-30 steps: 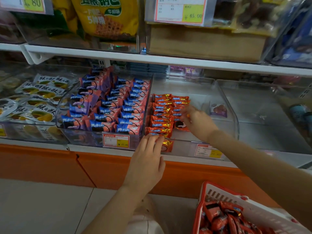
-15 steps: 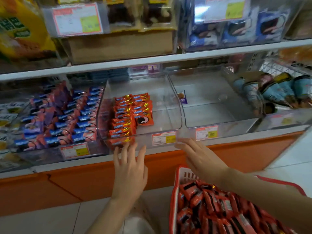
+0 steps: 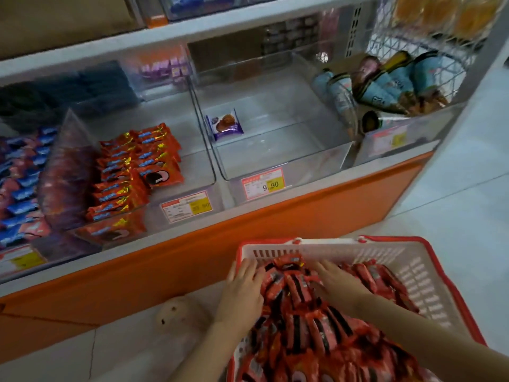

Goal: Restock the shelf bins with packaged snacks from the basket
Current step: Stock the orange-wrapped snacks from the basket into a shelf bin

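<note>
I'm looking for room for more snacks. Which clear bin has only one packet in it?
The bin with the 9.90 tag: it holds a single purple packet, while its neighbours hold rows of orange packets and a heap of cones.

Hands leave the shelf bin [image 3: 154, 128]
The left hand [image 3: 243, 288] and right hand [image 3: 337, 285] now lie on red snack packs [image 3: 297, 321] in the basket [image 3: 424, 274].

Clear bin [image 3: 191, 142] has room right of orange packs [image 3: 129, 175].

The shelf [image 3: 330, 179] carries clear bins [image 3: 275, 161] from nine to two o'clock; the basket [image 3: 385, 239] sits on the floor [image 3: 454, 205] at five.
</note>
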